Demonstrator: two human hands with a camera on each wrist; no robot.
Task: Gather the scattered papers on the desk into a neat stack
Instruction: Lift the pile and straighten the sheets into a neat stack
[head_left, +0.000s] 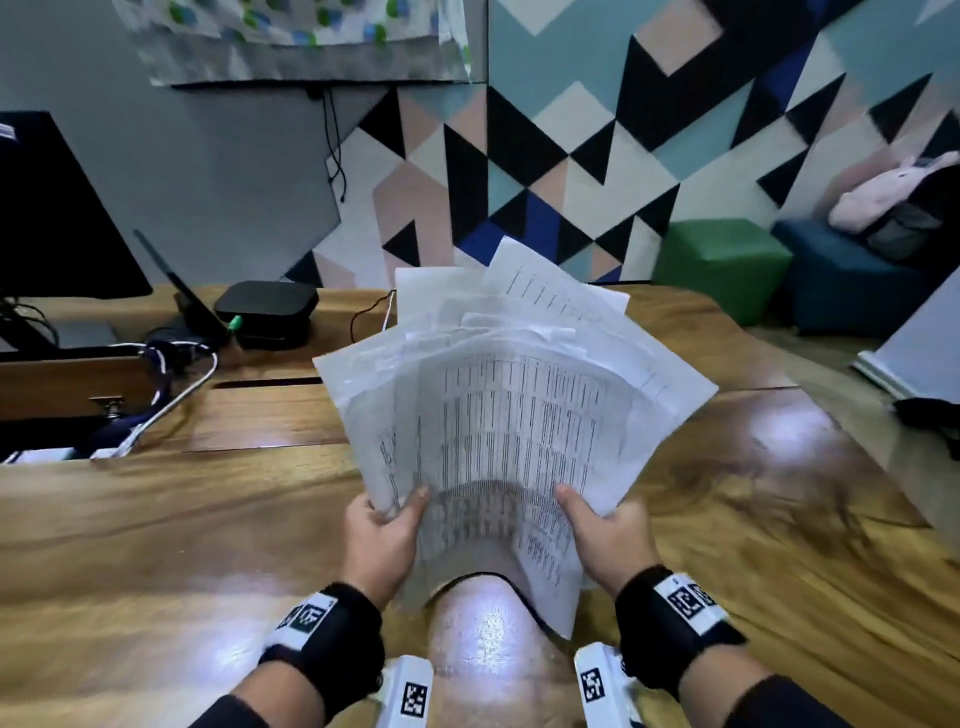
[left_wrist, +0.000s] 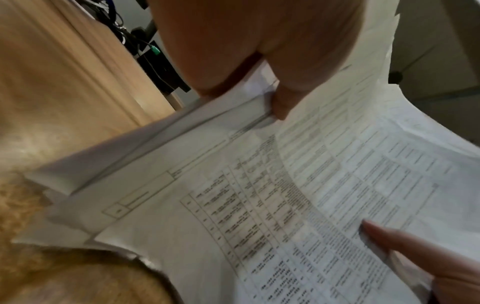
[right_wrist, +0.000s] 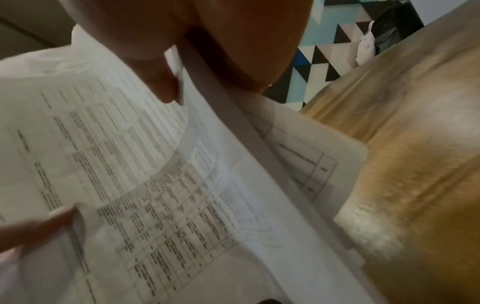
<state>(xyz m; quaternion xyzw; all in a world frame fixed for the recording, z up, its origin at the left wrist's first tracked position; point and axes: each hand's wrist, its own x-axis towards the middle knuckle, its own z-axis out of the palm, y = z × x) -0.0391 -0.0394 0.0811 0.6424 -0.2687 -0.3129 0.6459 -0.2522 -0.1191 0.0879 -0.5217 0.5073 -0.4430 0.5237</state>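
A loose, uneven sheaf of white printed papers (head_left: 514, 410) is raised off the wooden desk (head_left: 182, 519), its sheets fanned out at the top. My left hand (head_left: 392, 512) grips its lower left edge, thumb on the top sheet. My right hand (head_left: 597, 514) grips the lower right edge the same way. In the left wrist view the left hand (left_wrist: 280, 102) pinches the papers (left_wrist: 259, 205). The right wrist view shows the right hand (right_wrist: 168, 86) pinching the papers (right_wrist: 155, 185). The top sheet bows between both hands.
A dark monitor (head_left: 52, 208), a black box (head_left: 267, 306) and tangled cables (head_left: 171, 374) sit at the desk's back left. Green (head_left: 722, 265) and blue (head_left: 841, 280) stools stand beyond the desk. A knee (head_left: 488, 634) shows below the papers.
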